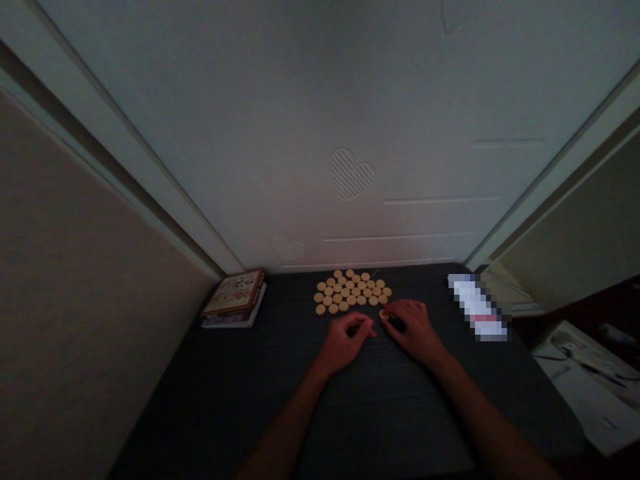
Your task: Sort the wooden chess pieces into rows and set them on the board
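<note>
Several round tan wooden discs lie packed flat in a cluster at the far middle of a dark table. My right hand rests just in front of the cluster's right end, fingers curled, pinching one disc at its fingertips. My left hand sits beside it on the table, fingers curled in with the fingertips pinched together; I cannot make out anything in them. Both hands are close together, nearly touching.
A small stack of books or boxes lies at the table's far left corner. A blurred-out white item lies at the far right. A pale wall with heart reliefs rises behind the table. Papers lie off the right side.
</note>
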Tool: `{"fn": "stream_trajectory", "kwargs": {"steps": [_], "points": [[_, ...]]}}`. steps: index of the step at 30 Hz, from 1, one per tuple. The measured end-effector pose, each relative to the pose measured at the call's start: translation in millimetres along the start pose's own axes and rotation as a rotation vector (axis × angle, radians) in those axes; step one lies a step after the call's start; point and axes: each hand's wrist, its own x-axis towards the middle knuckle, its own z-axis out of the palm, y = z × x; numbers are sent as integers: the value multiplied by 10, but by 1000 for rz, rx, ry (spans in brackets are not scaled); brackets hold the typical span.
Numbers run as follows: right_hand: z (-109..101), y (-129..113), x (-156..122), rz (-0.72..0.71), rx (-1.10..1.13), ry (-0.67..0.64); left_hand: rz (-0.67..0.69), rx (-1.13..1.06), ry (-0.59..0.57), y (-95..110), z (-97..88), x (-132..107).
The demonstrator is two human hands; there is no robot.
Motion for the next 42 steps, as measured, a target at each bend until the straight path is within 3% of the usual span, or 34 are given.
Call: {"fn": "stream_trajectory", "kwargs": {"steps": [3, 7, 12, 17, 27, 33, 36, 42], "points": [[2, -2, -5, 22, 15, 6, 86, 197, 146, -23, -127, 30], [4, -9, -3, 20, 20, 32, 209, 505, 302, -54, -470, 80], [-22, -37, 8, 23, 28, 80, 183, 682, 275, -157, -909, 46], [-39, -120, -8, 37, 43, 135, 99, 695, 201, -253, -1053, -12], [50, -501, -84, -147, 163, -65, 124, 784, 116, -181, -1032, -35], [58, -503, -86, -99, 188, -115, 67, 704, 175, -137, -993, -51], [82, -486, -106, -44, 199, -95, 104, 534, 147, -54, -775, -53], [150, -437, -127, 13, 196, -155, 167, 349, -109, 51, -146, -69]]}}
